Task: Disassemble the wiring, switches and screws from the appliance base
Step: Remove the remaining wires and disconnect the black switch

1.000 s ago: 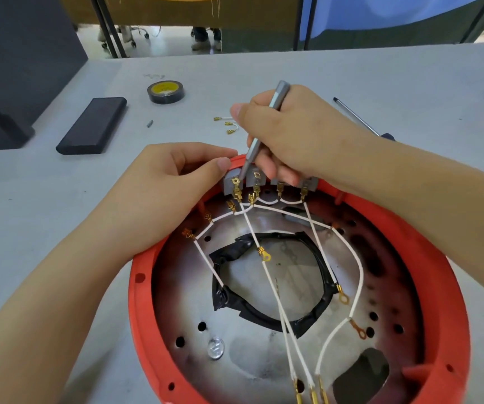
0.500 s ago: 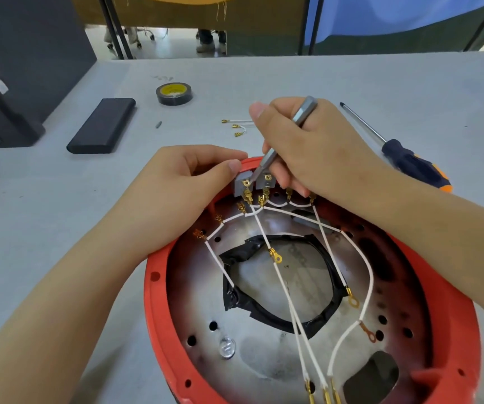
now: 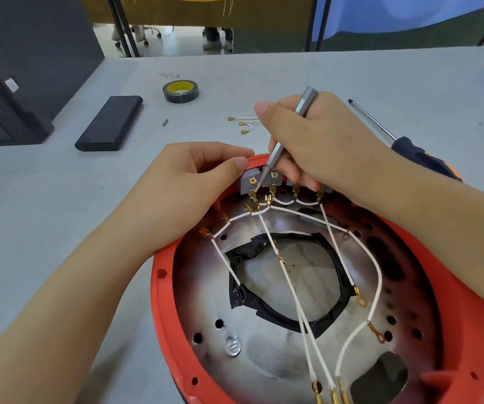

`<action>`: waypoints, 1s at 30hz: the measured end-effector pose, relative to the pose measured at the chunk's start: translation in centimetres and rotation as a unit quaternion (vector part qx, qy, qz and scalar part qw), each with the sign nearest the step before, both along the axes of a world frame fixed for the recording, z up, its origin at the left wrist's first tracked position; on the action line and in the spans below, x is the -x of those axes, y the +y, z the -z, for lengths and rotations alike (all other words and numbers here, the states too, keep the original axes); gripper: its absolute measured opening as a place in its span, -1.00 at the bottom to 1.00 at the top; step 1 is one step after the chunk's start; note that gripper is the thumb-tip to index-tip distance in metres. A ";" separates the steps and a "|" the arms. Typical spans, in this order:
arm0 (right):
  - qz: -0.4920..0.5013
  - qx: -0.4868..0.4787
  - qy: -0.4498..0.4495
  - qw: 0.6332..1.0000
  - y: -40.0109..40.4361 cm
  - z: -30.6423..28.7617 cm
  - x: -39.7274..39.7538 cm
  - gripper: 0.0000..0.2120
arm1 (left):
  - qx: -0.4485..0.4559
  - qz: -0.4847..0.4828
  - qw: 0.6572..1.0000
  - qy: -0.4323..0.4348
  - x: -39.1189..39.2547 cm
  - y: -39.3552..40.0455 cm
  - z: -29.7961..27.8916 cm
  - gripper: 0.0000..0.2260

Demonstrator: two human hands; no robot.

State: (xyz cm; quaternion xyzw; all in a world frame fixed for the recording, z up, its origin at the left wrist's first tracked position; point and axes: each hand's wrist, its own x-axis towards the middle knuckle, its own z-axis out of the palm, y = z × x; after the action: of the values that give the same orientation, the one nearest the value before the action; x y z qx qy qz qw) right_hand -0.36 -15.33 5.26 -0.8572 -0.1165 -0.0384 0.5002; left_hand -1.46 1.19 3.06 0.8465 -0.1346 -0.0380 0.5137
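My right hand (image 3: 316,144) grips the metal pick (image 3: 289,135) — I'd lever that spade connector (image 3: 253,195) gently while my left hand (image 3: 194,188) pinches the switch block (image 3: 248,182).

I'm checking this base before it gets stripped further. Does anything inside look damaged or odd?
Yes. The black tape round the central opening of the base is crumpled and ragged, bunched at its left corner. The metal plate looks dark and scorched near the rim. Several white wires end in loose ring terminals, attached to nothing.
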 end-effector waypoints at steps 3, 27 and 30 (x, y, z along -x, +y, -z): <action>-0.002 -0.021 0.001 1.000 -0.3 -0.1 0.0 -0.59 | 0.003 -0.003 1.000 0.002 0.0 0.0 0.1 -0.85; 0.001 0.408 -0.043 0.912 1.4 -1.0 8.8 -0.69 | 0.020 0.007 1.000 0.001 0.4 0.1 -0.1 -0.84; 0.007 0.401 -0.048 0.915 1.8 -0.3 8.8 -0.70 | 0.030 0.007 0.999 0.007 0.4 0.1 0.0 -0.84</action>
State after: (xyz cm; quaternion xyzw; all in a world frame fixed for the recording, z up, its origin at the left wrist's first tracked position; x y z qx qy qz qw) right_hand -9.19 -13.53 5.56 -0.9837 -0.1402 -0.0325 0.1079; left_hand -1.88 1.27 3.10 0.8293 -0.1377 -0.0438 0.5399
